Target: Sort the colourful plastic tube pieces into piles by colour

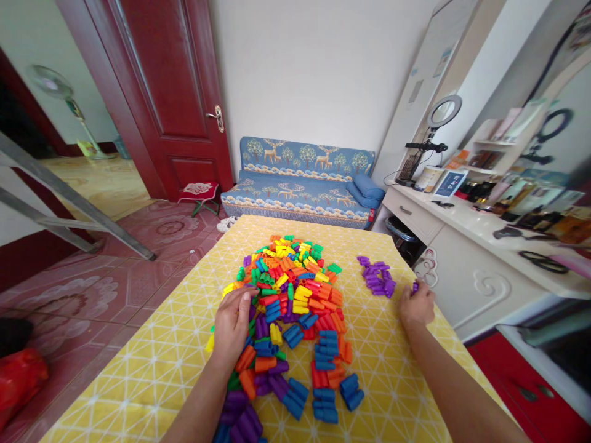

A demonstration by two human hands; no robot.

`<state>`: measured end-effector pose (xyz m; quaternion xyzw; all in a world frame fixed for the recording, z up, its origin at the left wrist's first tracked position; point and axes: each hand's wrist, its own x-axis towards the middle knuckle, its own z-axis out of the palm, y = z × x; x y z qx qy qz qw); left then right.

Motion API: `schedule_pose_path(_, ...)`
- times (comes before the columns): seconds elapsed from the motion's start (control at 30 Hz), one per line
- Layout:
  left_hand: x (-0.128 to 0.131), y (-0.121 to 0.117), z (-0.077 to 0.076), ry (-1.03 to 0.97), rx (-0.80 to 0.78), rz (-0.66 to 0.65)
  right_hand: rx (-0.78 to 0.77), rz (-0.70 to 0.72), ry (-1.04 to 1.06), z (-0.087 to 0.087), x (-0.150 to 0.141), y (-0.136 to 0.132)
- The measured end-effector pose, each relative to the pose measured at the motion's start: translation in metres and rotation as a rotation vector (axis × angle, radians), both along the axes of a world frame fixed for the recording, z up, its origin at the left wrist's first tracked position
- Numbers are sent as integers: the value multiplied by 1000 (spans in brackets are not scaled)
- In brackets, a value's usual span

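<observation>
A big heap of plastic building pieces (286, 280) in red, orange, yellow, green, blue and purple lies on the table. They look like short joined tubes. My left hand (233, 320) is over the heap's left edge, fingers loosely stretched across the pieces and apart from the thumb; the pieces beneath it are partly hidden. To the right lies a separate small group of purple pieces (377, 278). Just beyond that group, near the table's right edge, my right hand (417, 306) is closed around a purple piece (415, 287), of which only the top shows.
A yellow patterned cloth (369, 363) covers the table. Several blue pieces (325, 406) lie at the heap's near end. Close on the right stands a white dressing table (443, 227). A blue sofa (300, 178) is behind, and a metal ladder (92, 209) stands at the left.
</observation>
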<state>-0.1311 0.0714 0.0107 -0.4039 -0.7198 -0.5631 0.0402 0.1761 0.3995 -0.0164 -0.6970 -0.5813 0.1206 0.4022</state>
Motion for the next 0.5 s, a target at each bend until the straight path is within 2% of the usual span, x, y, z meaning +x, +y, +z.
schedule_pose_path(0.1, 1, 3, -1, -6, -16, -4, -40, 71, -191, -6, -15, 14)
schedule_pose_path(0.3, -2, 2, -4, -33, -18, -8, -115, 242, -263, -11, -44, 33)
schedule_pose_path(0.5, -2, 2, -5, -74, -2, -19, -210, 388, -316, -8, -41, 43)
